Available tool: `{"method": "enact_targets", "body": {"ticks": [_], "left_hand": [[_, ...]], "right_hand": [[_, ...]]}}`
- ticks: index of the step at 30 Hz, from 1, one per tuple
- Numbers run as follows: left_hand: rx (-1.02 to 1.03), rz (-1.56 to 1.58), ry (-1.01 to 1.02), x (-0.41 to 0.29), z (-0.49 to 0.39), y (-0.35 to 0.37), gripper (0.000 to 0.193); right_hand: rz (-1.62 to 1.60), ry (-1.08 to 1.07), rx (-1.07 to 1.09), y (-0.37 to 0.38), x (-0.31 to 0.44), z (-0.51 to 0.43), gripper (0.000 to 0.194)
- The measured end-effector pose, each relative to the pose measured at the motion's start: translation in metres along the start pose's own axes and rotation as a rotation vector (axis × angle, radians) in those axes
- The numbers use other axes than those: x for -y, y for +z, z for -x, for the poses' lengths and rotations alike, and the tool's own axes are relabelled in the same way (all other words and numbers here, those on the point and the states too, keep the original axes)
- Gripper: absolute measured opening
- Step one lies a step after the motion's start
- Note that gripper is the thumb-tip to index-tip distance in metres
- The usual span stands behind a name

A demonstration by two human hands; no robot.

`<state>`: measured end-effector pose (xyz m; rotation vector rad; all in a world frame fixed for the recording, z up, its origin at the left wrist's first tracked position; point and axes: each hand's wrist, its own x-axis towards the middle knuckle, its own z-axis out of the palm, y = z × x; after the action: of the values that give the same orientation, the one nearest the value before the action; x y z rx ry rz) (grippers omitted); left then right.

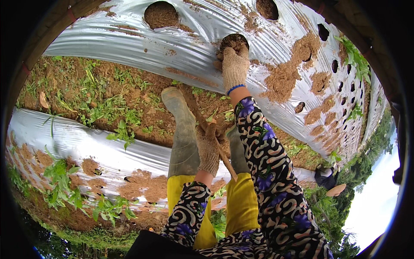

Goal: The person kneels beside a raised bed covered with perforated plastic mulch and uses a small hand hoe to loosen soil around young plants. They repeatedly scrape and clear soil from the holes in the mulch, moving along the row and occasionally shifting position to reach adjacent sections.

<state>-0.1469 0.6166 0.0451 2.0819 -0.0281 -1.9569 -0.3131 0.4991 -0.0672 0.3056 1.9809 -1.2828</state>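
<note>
My right hand (236, 66), in a soil-caked knit glove, reaches into a round planting hole (233, 38) cut in silver plastic mulch film (197, 53). Its fingertips are down among brown soil at the rim, so whether they hold any is hidden. Lower down, between my boots, my left hand (207, 145) wears a matching glove. It is closed around a wooden stick-like handle (228, 163) that slants across my shins. A muddy, darker length (194, 105) of what seems the same tool runs up toward the bed's edge.
Rubber boots (182, 142) stand in a weedy soil furrow (106, 94) between two film-covered beds. Other holes, such as one at the upper left (161, 15), and spilled soil (284, 77) dot the film. Leafy plants (61, 178) grow at left. Another person (325, 178) is at far right.
</note>
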Motion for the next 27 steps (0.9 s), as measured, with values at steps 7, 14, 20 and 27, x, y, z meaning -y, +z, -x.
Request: {"method": "enact_targets", "body": {"ticks": [7, 14, 20, 27], "left_hand": [[0.011, 0.068, -0.013, 0.002, 0.000, 0.002, 0.025], [0.026, 0.044, -0.013, -0.002, 0.000, 0.003, 0.021], [0.067, 0.071, 0.001, 0.000, -0.009, 0.000, 0.022], [0.016, 0.135, -0.039, -0.006, -0.001, 0.012, 0.024]], "right_hand": [[0.941, -0.675, -0.156, 0.002, 0.012, -0.001, 0.060], [1.126, -0.900, 0.222, -0.054, 0.012, 0.035, 0.053], [1.317, -0.639, 0.164, -0.059, 0.021, 0.033, 0.059], [1.362, -0.588, 0.404, -0.044, 0.045, 0.013, 0.055]]}}
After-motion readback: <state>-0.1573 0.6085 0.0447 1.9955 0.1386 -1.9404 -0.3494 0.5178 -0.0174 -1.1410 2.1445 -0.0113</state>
